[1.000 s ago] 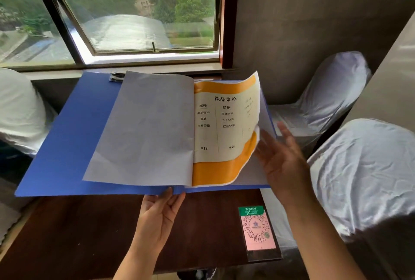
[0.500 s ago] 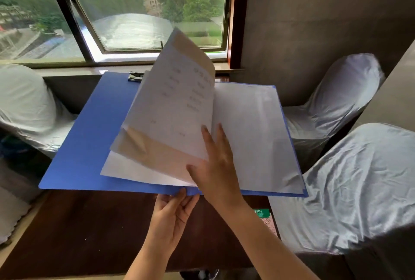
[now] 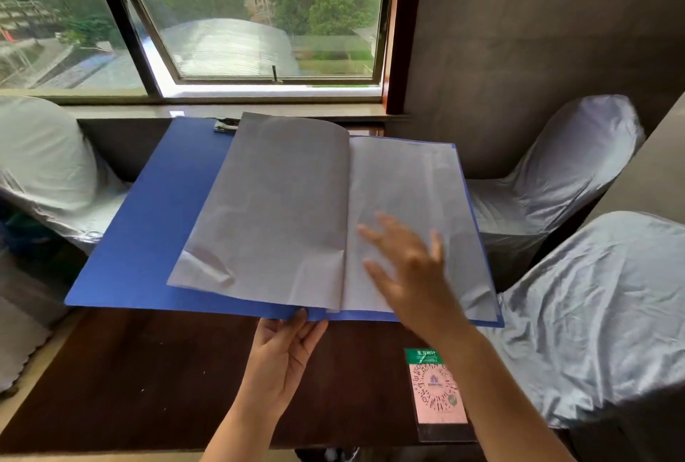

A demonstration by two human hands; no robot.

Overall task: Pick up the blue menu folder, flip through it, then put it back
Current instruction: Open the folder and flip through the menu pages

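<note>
The blue menu folder (image 3: 148,224) is held open above the dark wooden table (image 3: 148,380), its plain grey-white pages (image 3: 274,209) spread left and right of the spine. My left hand (image 3: 283,354) grips the folder's near edge at the spine from below, fingers under the cover. My right hand (image 3: 411,269) hovers, blurred, over the right-hand page with fingers spread and nothing in it. A metal clip (image 3: 225,124) shows at the folder's far edge.
A QR-code card (image 3: 437,391) lies on the table's near right corner. Chairs in white covers stand at the left (image 3: 40,168), at the far right (image 3: 563,172) and at the near right (image 3: 608,306). A window sill (image 3: 222,107) runs behind the table.
The orange menu page has been turned from right to left and now lies flat. My right hand let go of it and moved back over the right-hand page.
</note>
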